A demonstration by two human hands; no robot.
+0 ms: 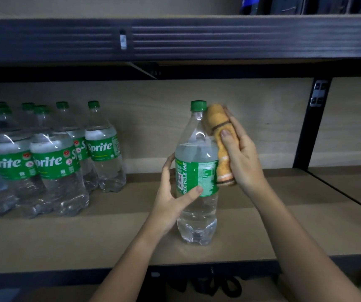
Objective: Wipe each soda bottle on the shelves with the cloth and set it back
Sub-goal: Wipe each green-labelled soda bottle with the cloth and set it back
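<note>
Far left of the shelf (114, 232): a cluster of Sprite bottles (55, 162) stands upright and packed close together, labels mostly facing out. They sit well apart from the working spot, which I judge leaves room to turn one bottle freely without knocking the rest. Whether these are wiped already cannot be told from here.

Centre: my left hand (170, 199) grips the bottle in hand (197, 171) around its lower label, thumb across the front and fingers curled behind. This hold is low on the body, which leaves the shoulder and neck free for the cloth and steadies the bottle against sideways push. The bottle is upright with its green cap (198, 105) on, its base at or just above the shelf board near the front edge; contact cannot be confirmed.

Right of centre: my right hand (240, 158) holds the orange cloth (221, 140), folded into a long pad, fingers closed around it. The cloth is pressed against the bottle's right side from neck to label, so the wipe covers a tall strip at once.

Assessment: wiping is in progress on this bottle; setting it back is not yet done.
</note>
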